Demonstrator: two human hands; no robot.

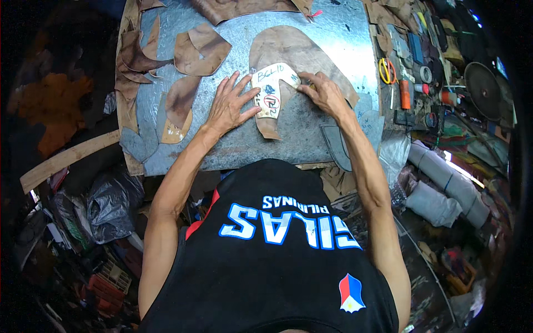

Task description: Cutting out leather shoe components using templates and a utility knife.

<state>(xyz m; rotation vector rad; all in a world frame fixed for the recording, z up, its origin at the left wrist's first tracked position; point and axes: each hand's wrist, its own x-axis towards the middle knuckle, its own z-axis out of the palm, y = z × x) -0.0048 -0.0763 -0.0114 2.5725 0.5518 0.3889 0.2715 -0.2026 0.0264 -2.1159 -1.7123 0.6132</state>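
Note:
A white curved pattern piece (pixel 270 105) with handwritten marks lies flat on a brown leather piece (pixel 283 47), near the middle of the metal-topped table. My left hand (pixel 229 105) rests flat beside it, fingers spread, the fingertips on the pattern's left edge. At the pattern's right tip is my right hand (pixel 325 94), its fingers bent and drawn together. Something small and yellowish shows between those fingers, too hidden to name. A narrow strip of the leather sticks out below the pattern's lower end.
Cut leather pieces (pixel 202 50) lie on the table's left side, and a larger hide (pixel 244 6) covers the far edge. A dark grey pocket-shaped piece (pixel 336 147) is near my right forearm. Along the right are yellow-and-orange-handled scissors (pixel 387 71), an orange cylinder (pixel 405 94) and rolls of tape (pixel 426 74).

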